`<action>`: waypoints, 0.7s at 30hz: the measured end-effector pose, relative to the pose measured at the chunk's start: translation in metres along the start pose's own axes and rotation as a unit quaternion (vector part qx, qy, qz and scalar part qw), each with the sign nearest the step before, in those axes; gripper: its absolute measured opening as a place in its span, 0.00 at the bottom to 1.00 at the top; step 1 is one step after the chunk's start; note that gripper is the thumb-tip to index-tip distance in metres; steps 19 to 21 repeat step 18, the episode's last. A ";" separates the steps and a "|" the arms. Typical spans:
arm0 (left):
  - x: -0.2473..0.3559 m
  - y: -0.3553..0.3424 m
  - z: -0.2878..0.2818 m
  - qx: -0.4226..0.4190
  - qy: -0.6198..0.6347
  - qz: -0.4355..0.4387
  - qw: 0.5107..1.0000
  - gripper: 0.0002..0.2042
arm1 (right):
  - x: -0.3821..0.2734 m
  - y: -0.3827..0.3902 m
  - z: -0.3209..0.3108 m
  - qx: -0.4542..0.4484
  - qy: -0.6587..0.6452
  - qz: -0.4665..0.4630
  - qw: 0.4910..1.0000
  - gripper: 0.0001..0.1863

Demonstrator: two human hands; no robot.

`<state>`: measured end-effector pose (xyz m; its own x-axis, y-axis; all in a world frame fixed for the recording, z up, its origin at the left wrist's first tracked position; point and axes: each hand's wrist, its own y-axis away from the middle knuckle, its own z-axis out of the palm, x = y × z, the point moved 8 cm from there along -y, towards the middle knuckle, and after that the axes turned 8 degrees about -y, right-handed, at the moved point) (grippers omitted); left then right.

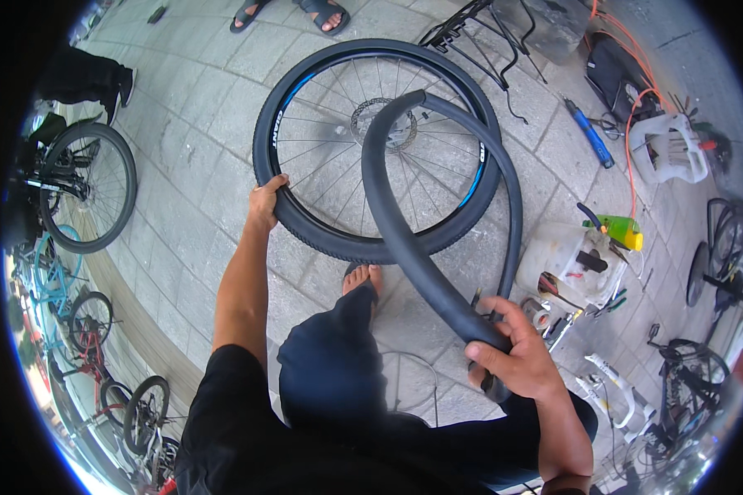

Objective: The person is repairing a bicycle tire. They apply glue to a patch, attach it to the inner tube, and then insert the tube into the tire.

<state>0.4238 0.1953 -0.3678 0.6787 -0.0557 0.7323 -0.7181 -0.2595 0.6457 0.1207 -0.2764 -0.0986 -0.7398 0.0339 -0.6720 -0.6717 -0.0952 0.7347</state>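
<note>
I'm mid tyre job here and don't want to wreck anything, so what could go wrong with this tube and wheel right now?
The inner tube loops loosely over the bicycle wheel and bends sharply near the right hand, so it may kink or twist. The left hand alone steadies the upright wheel by its tyre; it could roll or tip toward the bare foot. The tube might also snag on the tools in the white bucket close by.

open paving (198, 124) left, tool bucket (565, 264) crowding right

labels: white lettering band on black tyre (282, 115) sidewall, far centre | packages: green-yellow spray bottle (617, 228), right | screens: none seen
</note>
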 end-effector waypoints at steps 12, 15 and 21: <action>0.232 0.290 0.027 0.159 -0.311 0.314 0.882 0.31 | -0.028 0.047 -0.052 0.195 -0.036 -0.201 0.959 0.24; 0.248 0.358 0.043 0.064 -0.273 0.350 0.894 0.30 | -0.028 0.074 -0.093 0.209 -0.248 -0.263 0.909 0.15; 0.255 0.399 0.056 0.062 -0.348 0.380 0.855 0.29 | -0.029 0.090 -0.111 0.174 -0.208 -0.308 0.912 0.18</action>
